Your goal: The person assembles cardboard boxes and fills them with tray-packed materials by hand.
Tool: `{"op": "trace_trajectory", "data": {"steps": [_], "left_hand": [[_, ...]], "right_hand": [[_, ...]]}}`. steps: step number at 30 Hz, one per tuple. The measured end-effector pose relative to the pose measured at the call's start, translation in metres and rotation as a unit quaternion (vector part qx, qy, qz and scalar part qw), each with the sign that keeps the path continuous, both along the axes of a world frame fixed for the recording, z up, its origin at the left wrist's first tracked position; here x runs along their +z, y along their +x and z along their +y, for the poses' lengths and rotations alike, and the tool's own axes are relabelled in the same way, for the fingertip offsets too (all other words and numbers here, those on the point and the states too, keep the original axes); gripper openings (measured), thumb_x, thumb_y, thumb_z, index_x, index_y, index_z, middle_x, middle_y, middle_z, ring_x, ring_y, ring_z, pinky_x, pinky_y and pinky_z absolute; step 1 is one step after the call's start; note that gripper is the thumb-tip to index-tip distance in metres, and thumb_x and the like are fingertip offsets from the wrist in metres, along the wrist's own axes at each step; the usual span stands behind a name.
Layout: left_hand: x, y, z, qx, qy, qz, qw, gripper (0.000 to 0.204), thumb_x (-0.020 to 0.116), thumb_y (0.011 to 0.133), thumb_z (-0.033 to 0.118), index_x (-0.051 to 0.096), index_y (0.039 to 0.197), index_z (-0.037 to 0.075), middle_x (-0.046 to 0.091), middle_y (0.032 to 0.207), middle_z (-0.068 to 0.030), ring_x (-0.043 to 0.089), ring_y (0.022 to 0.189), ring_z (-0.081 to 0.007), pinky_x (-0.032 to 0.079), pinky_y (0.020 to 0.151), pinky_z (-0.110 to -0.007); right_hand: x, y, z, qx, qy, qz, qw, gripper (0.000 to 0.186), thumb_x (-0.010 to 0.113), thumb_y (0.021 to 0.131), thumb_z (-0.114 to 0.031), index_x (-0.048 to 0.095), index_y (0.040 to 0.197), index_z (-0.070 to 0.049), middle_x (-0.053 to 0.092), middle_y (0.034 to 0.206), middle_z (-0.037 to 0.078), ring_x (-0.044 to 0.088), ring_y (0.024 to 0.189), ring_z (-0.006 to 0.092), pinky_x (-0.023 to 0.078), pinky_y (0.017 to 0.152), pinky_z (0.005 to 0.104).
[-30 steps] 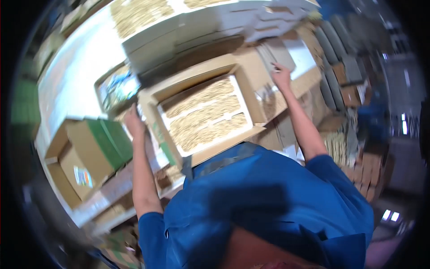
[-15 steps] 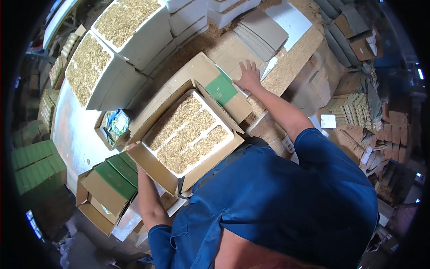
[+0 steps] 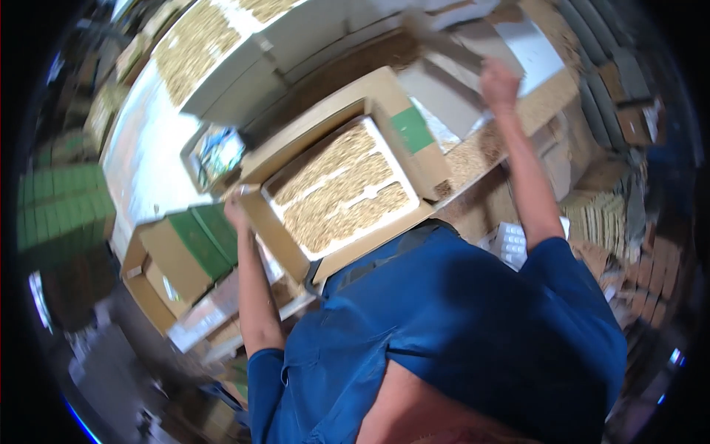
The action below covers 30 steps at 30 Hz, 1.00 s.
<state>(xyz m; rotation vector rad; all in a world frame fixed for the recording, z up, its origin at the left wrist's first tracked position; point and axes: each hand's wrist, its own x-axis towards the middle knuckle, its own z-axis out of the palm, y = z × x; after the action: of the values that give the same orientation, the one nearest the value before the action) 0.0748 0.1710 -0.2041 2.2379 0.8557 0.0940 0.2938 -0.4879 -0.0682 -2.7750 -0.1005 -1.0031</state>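
Note:
An open cardboard box [image 3: 275, 235] sits on the bench in front of me. It holds a white tray of small tan pieces [image 3: 340, 194] laid in rows, and one flap has a green patch [image 3: 412, 129]. My left hand [image 3: 237, 213] grips the box's left flap at its corner. My right hand [image 3: 500, 80] is raised to the far right, against flat grey sheets [image 3: 438, 95] and a white sheet [image 3: 534, 50]. Blur hides whether its fingers hold a sheet.
Large white trays of the same tan pieces [image 3: 196, 46] stand behind the box. A small open box with colourful contents [image 3: 214, 152] lies at its left. Cardboard cartons with green sides [image 3: 185, 251] sit lower left. Stacked trays and boxes [image 3: 600, 214] crowd the right side.
My right hand has lifted off the box flap near the green patch and gone up to the grey and white sheets. My left hand stays at the box's left flap. My head has shifted.

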Motion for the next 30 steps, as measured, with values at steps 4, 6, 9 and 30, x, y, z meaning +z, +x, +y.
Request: {"op": "trace_trajectory", "data": {"steps": [4, 6, 9, 30], "left_hand": [[0.051, -0.003, -0.04, 0.119, -0.199, -0.148, 0.962, 0.05, 0.074, 0.074, -0.006, 0.068, 0.123, 0.001, 0.068, 0.09, -0.0059, 0.056, 0.069, -0.0104, 0.045, 0.06, -0.026], [0.053, -0.021, -0.045, 0.16, -0.143, -0.176, 0.961, 0.058, 0.077, 0.07, -0.01, 0.066, 0.126, 0.002, 0.07, 0.093, -0.0069, 0.062, 0.072, -0.0122, 0.05, 0.065, -0.026], [0.057, -0.037, -0.05, 0.171, -0.218, -0.263, 0.924, 0.051, 0.078, 0.073, -0.006, 0.068, 0.122, 0.001, 0.071, 0.095, -0.0067, 0.064, 0.076, -0.0123, 0.052, 0.067, -0.027], [0.299, -0.081, -0.15, -0.048, -0.282, -0.371, 0.883, 0.022, 0.072, 0.086, 0.003, 0.071, 0.107, -0.003, 0.073, 0.09, -0.0064, 0.066, 0.078, -0.0114, 0.052, 0.073, -0.026]], "right_hand": [[0.123, -0.026, 0.023, 0.055, 0.223, -0.019, 0.973, 0.022, 0.068, 0.092, -0.015, 0.074, 0.107, -0.001, 0.076, 0.096, 0.009, 0.071, 0.086, 0.016, 0.055, 0.077, 0.0303], [0.176, -0.034, 0.044, 0.083, 0.325, -0.047, 0.941, 0.026, 0.066, 0.094, -0.014, 0.071, 0.115, 0.001, 0.075, 0.1, 0.01, 0.069, 0.091, 0.0147, 0.055, 0.083, 0.0284], [0.225, -0.053, 0.076, 0.251, 0.483, 0.13, 0.829, 0.033, 0.066, 0.096, -0.013, 0.065, 0.125, 0.002, 0.072, 0.107, 0.01, 0.068, 0.093, 0.0148, 0.054, 0.083, 0.0266], [0.141, -0.132, 0.245, 0.365, -0.172, 0.136, 0.905, 0.039, 0.081, 0.073, -0.019, 0.07, 0.108, -0.007, 0.062, 0.125, 0.013, 0.053, 0.123, 0.0294, 0.039, 0.108, 0.0437]]}}
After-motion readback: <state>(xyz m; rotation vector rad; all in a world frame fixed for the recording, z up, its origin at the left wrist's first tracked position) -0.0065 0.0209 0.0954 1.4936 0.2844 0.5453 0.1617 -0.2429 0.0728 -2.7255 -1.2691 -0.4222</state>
